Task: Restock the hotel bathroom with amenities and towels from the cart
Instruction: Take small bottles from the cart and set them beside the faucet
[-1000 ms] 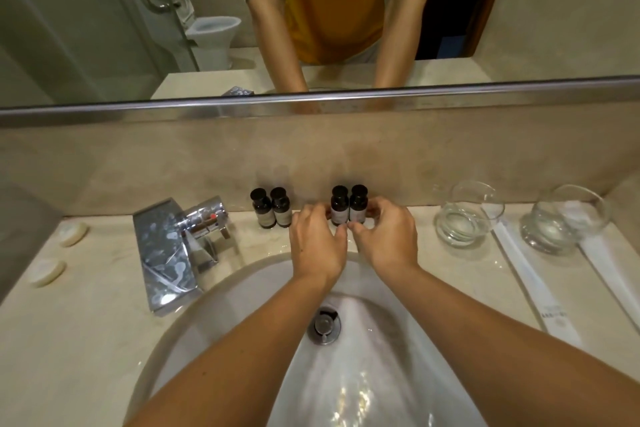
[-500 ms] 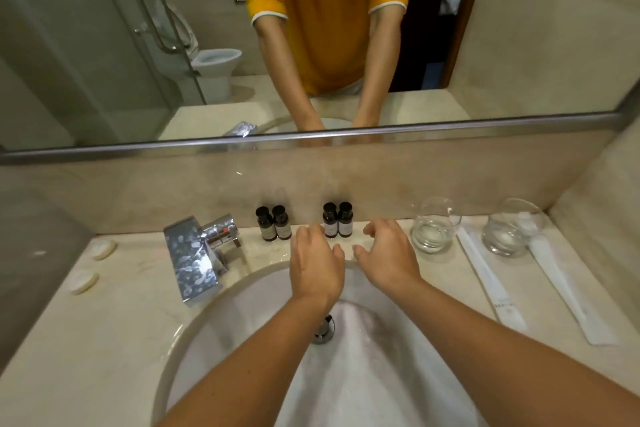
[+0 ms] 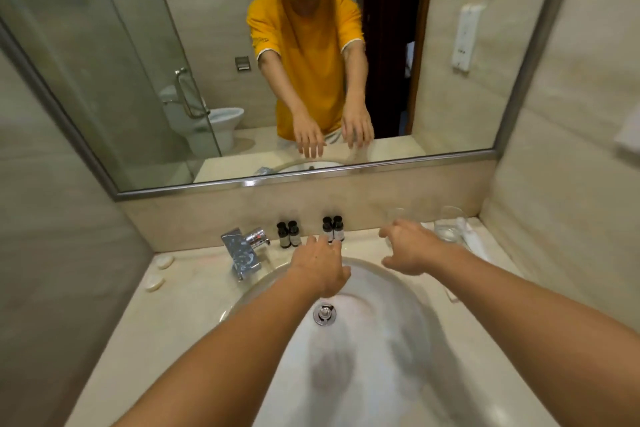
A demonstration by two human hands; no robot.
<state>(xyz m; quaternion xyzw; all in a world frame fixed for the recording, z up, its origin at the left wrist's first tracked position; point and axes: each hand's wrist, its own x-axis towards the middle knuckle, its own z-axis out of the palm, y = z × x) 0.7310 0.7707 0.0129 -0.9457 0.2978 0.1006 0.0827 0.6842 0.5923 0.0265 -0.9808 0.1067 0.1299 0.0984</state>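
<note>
Two pairs of small dark amenity bottles stand upright against the backsplash: the left pair point(image 3: 288, 234) beside the tap, the right pair point(image 3: 333, 228) behind the basin. My left hand point(image 3: 322, 267) hovers over the basin's far rim just in front of the right pair, fingers relaxed and holding nothing. My right hand point(image 3: 407, 246) floats to the right of the bottles, fingers loosely spread and empty, in front of a clear glass point(image 3: 396, 215) that it partly hides.
A white basin point(image 3: 381, 340) fills the counter's middle, with a chrome tap point(image 3: 244, 250) at its left. Two round soaps point(image 3: 154, 282) lie at the far left. A second glass point(image 3: 448, 224) and white wrapped packets point(image 3: 472, 239) sit at the right. A mirror hangs above.
Both hands have let go of the right bottle pair and drawn back from it. The right hand has swung right toward the glass. The camera has pulled back and tilted up.
</note>
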